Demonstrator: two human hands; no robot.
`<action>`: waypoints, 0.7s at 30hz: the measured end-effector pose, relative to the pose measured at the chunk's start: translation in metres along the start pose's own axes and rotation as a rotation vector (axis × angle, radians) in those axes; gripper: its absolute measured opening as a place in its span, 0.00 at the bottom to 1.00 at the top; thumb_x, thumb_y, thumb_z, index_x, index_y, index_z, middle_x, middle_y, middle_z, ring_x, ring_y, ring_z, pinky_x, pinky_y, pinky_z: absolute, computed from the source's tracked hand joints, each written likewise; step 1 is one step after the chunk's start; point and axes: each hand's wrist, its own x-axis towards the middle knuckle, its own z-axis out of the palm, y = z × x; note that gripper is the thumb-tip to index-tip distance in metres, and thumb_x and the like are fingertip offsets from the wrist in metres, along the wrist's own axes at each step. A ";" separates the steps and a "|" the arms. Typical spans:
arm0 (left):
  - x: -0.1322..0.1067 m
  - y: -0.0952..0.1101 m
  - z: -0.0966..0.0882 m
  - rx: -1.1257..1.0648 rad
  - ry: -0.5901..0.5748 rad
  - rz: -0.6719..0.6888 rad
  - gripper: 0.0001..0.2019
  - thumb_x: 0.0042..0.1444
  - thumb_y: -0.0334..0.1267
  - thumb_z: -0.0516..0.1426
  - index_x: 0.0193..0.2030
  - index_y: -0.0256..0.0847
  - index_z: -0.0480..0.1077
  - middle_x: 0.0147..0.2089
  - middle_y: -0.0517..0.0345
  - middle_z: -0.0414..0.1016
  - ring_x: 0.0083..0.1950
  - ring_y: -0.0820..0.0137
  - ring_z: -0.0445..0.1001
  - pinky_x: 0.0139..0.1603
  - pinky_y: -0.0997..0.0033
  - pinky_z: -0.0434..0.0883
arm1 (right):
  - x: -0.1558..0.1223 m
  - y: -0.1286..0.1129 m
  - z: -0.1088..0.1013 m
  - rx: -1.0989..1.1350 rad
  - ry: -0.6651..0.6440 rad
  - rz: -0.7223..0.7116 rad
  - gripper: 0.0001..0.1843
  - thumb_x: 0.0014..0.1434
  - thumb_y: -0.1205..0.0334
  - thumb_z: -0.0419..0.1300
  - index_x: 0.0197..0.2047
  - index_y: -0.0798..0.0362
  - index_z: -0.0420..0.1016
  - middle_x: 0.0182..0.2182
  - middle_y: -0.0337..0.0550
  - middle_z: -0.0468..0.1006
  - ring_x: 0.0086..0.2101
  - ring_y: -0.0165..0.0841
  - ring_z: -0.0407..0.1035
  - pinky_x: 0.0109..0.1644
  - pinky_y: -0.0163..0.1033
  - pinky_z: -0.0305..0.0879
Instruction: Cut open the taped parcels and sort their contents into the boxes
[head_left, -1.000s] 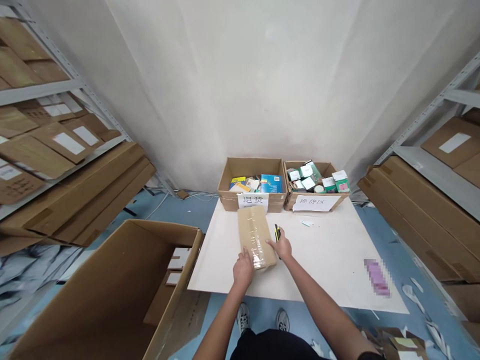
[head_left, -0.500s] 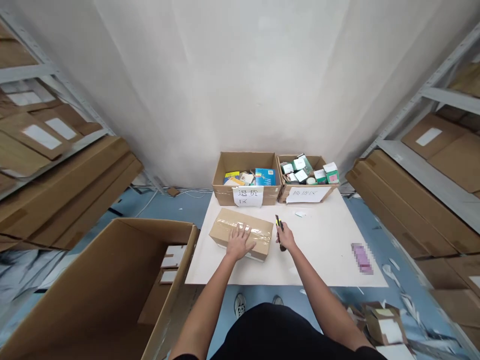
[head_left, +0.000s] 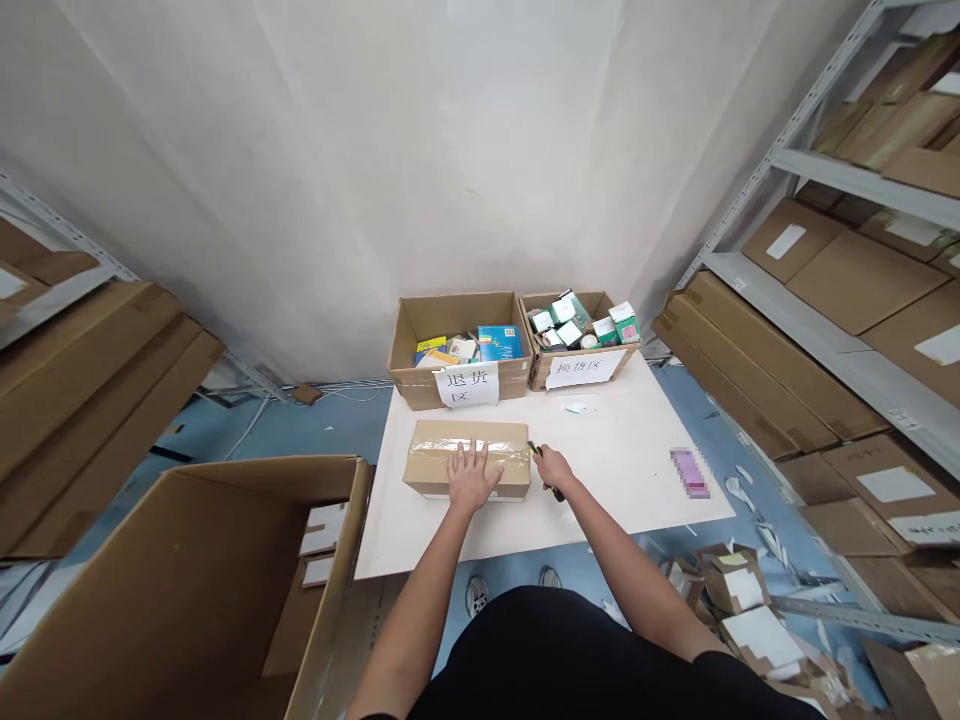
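Observation:
A brown cardboard box [head_left: 435,458] sealed with shiny clear tape lies on the white table [head_left: 600,460]. My left hand [head_left: 471,476] rests flat on its top, fingers spread. At the box's right end, my right hand [head_left: 553,467] is wrapped round a black and yellow utility knife [head_left: 556,492]. The knife's front end points up and left, close to the upper right edge of the box; whether it touches the cardboard I cannot tell.
Two labelled open boxes stand at the table's back: one with colourful packs [head_left: 402,380], one with green-white cartons [head_left: 536,372]. A big open carton [head_left: 172,560] is at left. Shelves [head_left: 825,310] flank both sides. A blurred purple item [head_left: 690,473] lies at the table's right.
The box has turned so that its long side lies nearly level. My right hand has brought the knife closer to its right end, tilting it. The camera view has shifted to the right.

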 end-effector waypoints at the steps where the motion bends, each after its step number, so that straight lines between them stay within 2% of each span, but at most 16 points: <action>1: 0.000 0.000 0.000 -0.007 0.000 -0.003 0.40 0.67 0.66 0.45 0.80 0.53 0.47 0.83 0.58 0.43 0.83 0.50 0.33 0.79 0.40 0.37 | -0.001 -0.006 0.001 -0.073 0.027 0.011 0.09 0.74 0.58 0.52 0.51 0.54 0.68 0.40 0.51 0.82 0.22 0.33 0.77 0.32 0.37 0.71; 3: -0.002 0.001 -0.001 -0.017 0.008 -0.007 0.39 0.67 0.66 0.46 0.80 0.54 0.47 0.83 0.59 0.43 0.83 0.50 0.33 0.79 0.40 0.37 | -0.002 -0.016 0.005 -0.183 0.063 0.037 0.09 0.70 0.62 0.56 0.52 0.55 0.69 0.45 0.58 0.82 0.28 0.37 0.80 0.35 0.40 0.73; 5: -0.004 0.002 0.000 -0.021 0.016 -0.010 0.39 0.67 0.65 0.46 0.80 0.55 0.47 0.83 0.59 0.43 0.83 0.50 0.33 0.80 0.40 0.37 | -0.005 -0.023 0.007 -0.233 0.045 0.057 0.12 0.66 0.65 0.60 0.53 0.56 0.69 0.46 0.62 0.81 0.30 0.41 0.81 0.35 0.42 0.74; 9: -0.006 0.004 0.002 -0.020 0.017 -0.018 0.40 0.66 0.65 0.46 0.80 0.53 0.47 0.83 0.60 0.41 0.83 0.50 0.33 0.80 0.41 0.36 | -0.014 -0.024 0.004 -0.217 -0.038 0.069 0.12 0.66 0.66 0.58 0.52 0.57 0.69 0.47 0.63 0.81 0.22 0.39 0.78 0.27 0.41 0.72; 13: -0.004 0.004 0.006 -0.039 0.016 -0.024 0.40 0.66 0.66 0.46 0.80 0.54 0.46 0.83 0.60 0.41 0.83 0.50 0.33 0.80 0.40 0.35 | -0.021 -0.016 -0.003 -0.130 -0.065 0.061 0.11 0.68 0.59 0.58 0.49 0.56 0.69 0.46 0.62 0.81 0.17 0.36 0.75 0.23 0.41 0.70; 16: -0.003 0.003 0.008 -0.031 0.022 -0.019 0.41 0.66 0.67 0.45 0.80 0.53 0.47 0.83 0.60 0.41 0.83 0.51 0.32 0.80 0.41 0.34 | -0.024 -0.012 -0.006 -0.058 -0.094 0.065 0.13 0.68 0.55 0.58 0.49 0.57 0.69 0.46 0.62 0.80 0.15 0.36 0.74 0.21 0.41 0.69; 21: -0.003 0.003 0.010 -0.010 0.036 -0.023 0.41 0.65 0.68 0.45 0.80 0.53 0.48 0.83 0.61 0.42 0.83 0.51 0.33 0.80 0.42 0.34 | -0.031 -0.008 -0.001 -0.027 -0.107 0.081 0.13 0.69 0.56 0.58 0.49 0.57 0.69 0.46 0.63 0.80 0.16 0.35 0.74 0.18 0.37 0.67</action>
